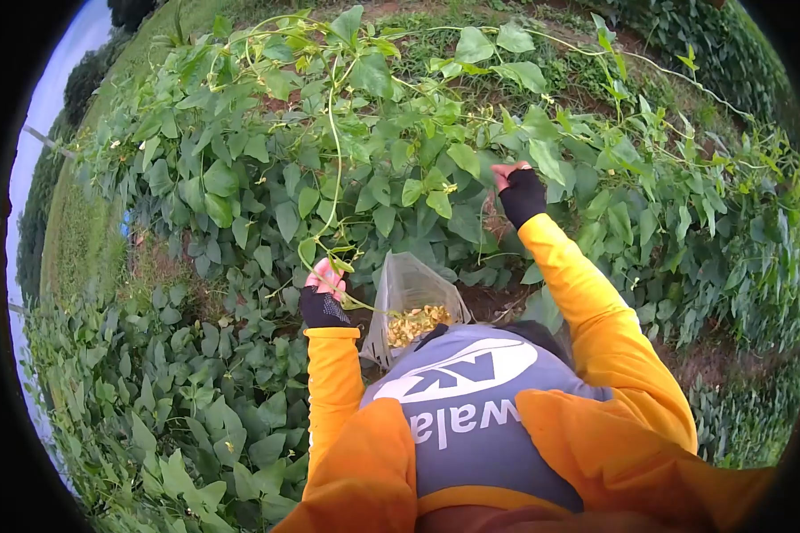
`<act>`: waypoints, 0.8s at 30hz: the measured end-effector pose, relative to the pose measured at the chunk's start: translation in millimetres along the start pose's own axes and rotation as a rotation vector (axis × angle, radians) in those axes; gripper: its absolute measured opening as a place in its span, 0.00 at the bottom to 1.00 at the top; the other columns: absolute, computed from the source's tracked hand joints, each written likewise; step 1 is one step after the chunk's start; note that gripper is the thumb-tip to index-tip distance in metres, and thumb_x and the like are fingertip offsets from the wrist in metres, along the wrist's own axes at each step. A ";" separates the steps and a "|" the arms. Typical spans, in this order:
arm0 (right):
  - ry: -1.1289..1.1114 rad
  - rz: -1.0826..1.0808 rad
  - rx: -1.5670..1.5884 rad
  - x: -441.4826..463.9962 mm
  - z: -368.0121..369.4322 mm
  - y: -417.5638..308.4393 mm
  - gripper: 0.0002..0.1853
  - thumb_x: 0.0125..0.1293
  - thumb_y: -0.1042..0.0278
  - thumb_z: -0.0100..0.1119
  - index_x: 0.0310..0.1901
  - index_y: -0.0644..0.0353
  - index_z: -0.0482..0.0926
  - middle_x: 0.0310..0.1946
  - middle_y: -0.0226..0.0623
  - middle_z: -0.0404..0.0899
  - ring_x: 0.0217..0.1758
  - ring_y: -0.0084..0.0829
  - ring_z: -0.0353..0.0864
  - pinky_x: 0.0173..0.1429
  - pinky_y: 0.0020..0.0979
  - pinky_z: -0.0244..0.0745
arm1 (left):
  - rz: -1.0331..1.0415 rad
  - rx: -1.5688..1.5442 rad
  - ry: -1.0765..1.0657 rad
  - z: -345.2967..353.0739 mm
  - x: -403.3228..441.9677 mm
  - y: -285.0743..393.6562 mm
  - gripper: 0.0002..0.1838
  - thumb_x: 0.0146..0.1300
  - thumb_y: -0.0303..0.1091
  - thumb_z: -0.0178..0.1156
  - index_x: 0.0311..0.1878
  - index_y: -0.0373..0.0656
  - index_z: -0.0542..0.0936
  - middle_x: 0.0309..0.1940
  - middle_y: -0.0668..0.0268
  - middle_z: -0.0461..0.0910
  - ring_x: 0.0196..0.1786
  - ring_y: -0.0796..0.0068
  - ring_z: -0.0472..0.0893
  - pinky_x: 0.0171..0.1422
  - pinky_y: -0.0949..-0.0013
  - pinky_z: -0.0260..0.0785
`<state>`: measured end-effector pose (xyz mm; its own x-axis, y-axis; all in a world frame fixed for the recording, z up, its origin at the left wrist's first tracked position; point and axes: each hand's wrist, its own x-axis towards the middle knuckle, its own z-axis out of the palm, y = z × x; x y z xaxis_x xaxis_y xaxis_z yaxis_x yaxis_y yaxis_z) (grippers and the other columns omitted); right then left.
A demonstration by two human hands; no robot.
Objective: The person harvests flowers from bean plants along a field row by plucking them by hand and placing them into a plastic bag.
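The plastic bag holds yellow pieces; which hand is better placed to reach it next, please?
Probably the left hand: it is nearer the plastic bag, though holding a vine. The right hand is up among leaves.

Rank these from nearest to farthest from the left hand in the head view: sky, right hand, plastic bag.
1. Plastic bag: just right of the left hand.
2. Right hand: farther right, higher up.
3. Sky: far background, upper left.

Probably flowers (pixel 418 325) in bag (pixel 402 282), vines (pixel 382 186) beyond, grass (pixel 82 231) left
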<state>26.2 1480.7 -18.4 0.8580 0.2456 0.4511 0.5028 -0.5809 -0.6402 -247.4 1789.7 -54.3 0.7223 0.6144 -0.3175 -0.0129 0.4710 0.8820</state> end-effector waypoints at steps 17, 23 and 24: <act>-0.444 0.039 -0.493 63.3 53.0 15.1 0.17 0.60 0.60 0.48 0.51 0.48 0.74 0.49 0.42 0.76 0.52 0.42 0.76 0.53 0.41 0.71 | -0.092 -0.099 0.254 -45.5 -53.9 -19.3 0.18 0.63 0.33 0.58 0.55 0.45 0.72 0.50 0.65 0.78 0.49 0.73 0.78 0.50 0.70 0.71; -0.505 -0.071 -0.567 70.5 41.3 8.0 0.15 0.61 0.61 0.47 0.48 0.51 0.75 0.44 0.43 0.78 0.48 0.43 0.78 0.50 0.42 0.72 | -0.092 -0.119 0.228 -41.0 -57.4 -28.2 0.18 0.63 0.33 0.58 0.55 0.46 0.72 0.49 0.66 0.78 0.48 0.73 0.79 0.49 0.70 0.72; -0.574 -0.099 -0.610 72.5 36.5 1.8 0.15 0.60 0.62 0.48 0.49 0.51 0.75 0.43 0.44 0.78 0.47 0.44 0.78 0.49 0.42 0.73 | -0.096 -0.113 0.235 -31.8 -58.9 -24.5 0.18 0.63 0.33 0.58 0.56 0.46 0.72 0.49 0.66 0.78 0.48 0.73 0.79 0.49 0.70 0.72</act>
<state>93.2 1525.8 -9.5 0.8157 0.5784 -0.0045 0.5757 -0.8125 -0.0919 -311.5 1762.1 -68.3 0.5437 0.6875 -0.4814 -0.0389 0.5936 0.8038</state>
